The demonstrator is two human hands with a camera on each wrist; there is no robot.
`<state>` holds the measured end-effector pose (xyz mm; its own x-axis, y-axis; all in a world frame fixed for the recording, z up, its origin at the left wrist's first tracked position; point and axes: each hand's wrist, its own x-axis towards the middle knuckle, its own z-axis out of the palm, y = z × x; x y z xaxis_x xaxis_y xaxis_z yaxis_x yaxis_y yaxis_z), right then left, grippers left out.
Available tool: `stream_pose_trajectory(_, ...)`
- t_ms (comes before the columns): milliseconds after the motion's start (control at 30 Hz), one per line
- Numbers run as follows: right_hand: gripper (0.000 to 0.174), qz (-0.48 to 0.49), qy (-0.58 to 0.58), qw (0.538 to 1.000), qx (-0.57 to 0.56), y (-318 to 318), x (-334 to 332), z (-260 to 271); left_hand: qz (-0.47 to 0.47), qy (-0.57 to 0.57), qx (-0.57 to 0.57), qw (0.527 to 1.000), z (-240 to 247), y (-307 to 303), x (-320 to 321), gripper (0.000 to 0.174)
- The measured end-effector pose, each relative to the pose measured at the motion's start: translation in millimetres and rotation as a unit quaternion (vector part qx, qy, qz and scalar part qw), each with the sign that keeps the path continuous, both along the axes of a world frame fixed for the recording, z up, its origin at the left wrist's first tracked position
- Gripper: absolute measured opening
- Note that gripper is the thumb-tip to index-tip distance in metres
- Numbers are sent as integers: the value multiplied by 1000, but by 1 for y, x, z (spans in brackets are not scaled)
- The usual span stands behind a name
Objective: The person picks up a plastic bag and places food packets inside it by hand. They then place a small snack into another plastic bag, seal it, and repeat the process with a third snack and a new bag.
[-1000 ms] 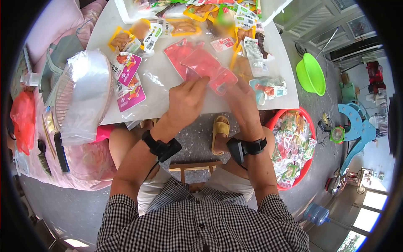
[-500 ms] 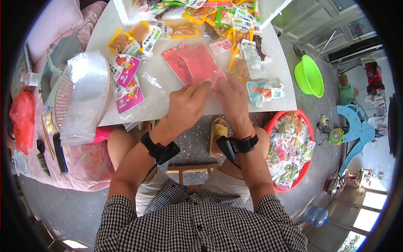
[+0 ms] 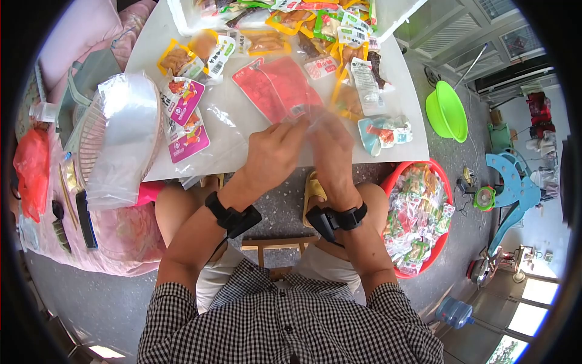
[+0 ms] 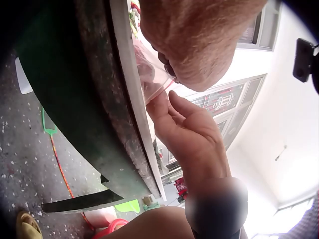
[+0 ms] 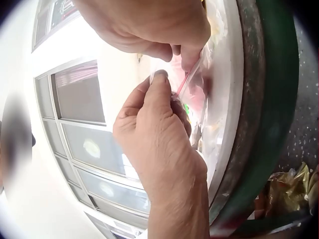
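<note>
Two red flat packets point(image 3: 285, 88) lie overlapping on the white table point(image 3: 233, 148), under the clear film of a zip bag point(image 5: 197, 82). At the bag's near edge runs a thin red strip, seen in both wrist views. My left hand point(image 3: 276, 151) pinches this edge between thumb and fingertip. Close beside it, my right hand point(image 3: 332, 145) holds the same edge with bent fingers, blurred in the head view. In the left wrist view, the right index fingertip point(image 4: 157, 103) sits right on the bag's edge, with the thumb raised near it.
Purple packets point(image 3: 188, 142) and yellow-edged food packets point(image 3: 179, 59) surround the bag. A blue-white packet point(image 3: 385, 132) lies right. Beyond is a white foam box point(image 3: 176, 15) of packets. Left stands a basket under clear bags point(image 3: 118, 145); a red basin point(image 3: 445, 233) holds packets.
The right hand has moved left and inward, toward the left hand at the bag's edge. The red packets, raised and tilted a second ago, now lie flatter on the table.
</note>
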<state>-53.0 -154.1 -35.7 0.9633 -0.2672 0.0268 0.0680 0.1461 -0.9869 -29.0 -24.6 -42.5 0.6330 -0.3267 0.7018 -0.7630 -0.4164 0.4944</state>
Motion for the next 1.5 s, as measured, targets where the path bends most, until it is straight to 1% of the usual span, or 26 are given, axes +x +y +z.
stream_pose_trajectory(33, 26, 3, -6, 1000, -18, 3, 1, 0, 2, -3, 2, 1000, -2, -1, 0, 32)
stream_pose_trajectory(133, 29, -8, 0, 999, 51, 7, 10, 0, -1, -5, 2, 1000, -6, -2, 3, 30)
stream_pose_trajectory(233, 30, 6, 3, 999, 35, 6, 15, 3, -8, 9, -5, 1000, -6, 0, 5, 29)
stream_pose_trajectory(333, 29, 12, 53, 997, -55, 4, 12, 10, -8, 15, -6, 1000, -6, 4, 8, 28)
stream_pose_trajectory(400, 28, 25, 63, 994, -81, 1, 8, 13, -2, 20, -9, 1000, -6, 5, 7, 28)
stream_pose_trajectory(433, 27, 32, 68, 993, -94, 0, 7, 14, 2, 19, 2, 1000, -6, 6, 7, 32)
stream_pose_trajectory(500, 25, 32, 62, 992, -107, -3, 7, 9, 11, 17, 25, 999, -6, 7, 7, 40)
stream_pose_trajectory(600, 23, 32, 50, 991, -122, -4, 9, 4, 35, 7, 43, 998, 2, 8, 7, 39)
stream_pose_trajectory(700, 25, 50, 55, 989, -129, -7, 11, -2, 46, 50, 50, 996, 2, 8, 9, 38)
stream_pose_trajectory(733, 26, 59, 60, 988, -132, -8, 11, -3, 48, 42, 51, 997, 3, 8, 10, 39)
stream_pose_trajectory(800, 29, 49, 37, 986, -155, -7, 12, -5, 52, 24, 54, 997, 10, 9, 11, 41)
stream_pose_trajectory(900, 32, 53, 30, 984, -168, -9, 13, -7, 102, -35, 46, 993, 19, 19, 29, 44)
stream_pose_trajectory(1000, 30, 69, 32, 985, -157, -13, 15, -15, 177, 72, 49, 980, 14, 35, 52, 50)
stream_pose_trajectory(1100, 30, 76, 38, 986, -145, -12, 16, -14, 183, 180, 16, 966, 16, 38, 66, 56)
stream_pose_trajectory(1200, 30, 69, 20, 984, -163, -12, 16, -19, 166, 209, 23, 963, 16, 37, 78, 60)
stream_pose_trajectory(1300, 31, 71, 2, 979, -189, -14, 17, -24, 179, 194, 72, 962, 7, 37, 87, 61)
stream_pose_trajectory(1400, 32, 67, 16, 972, -224, -11, 15, -14, 181, 215, 86, 956, 4, 39, 90, 63)
stream_pose_trajectory(1433, 33, 63, 24, 969, -239, -11, 14, -10, 179, 234, 70, 953, 5, 39, 89, 64)
stream_pose_trajectory(1500, 38, 36, -40, 969, -241, -5, 17, -10, 174, 269, 35, 947, 8, 38, 88, 66)
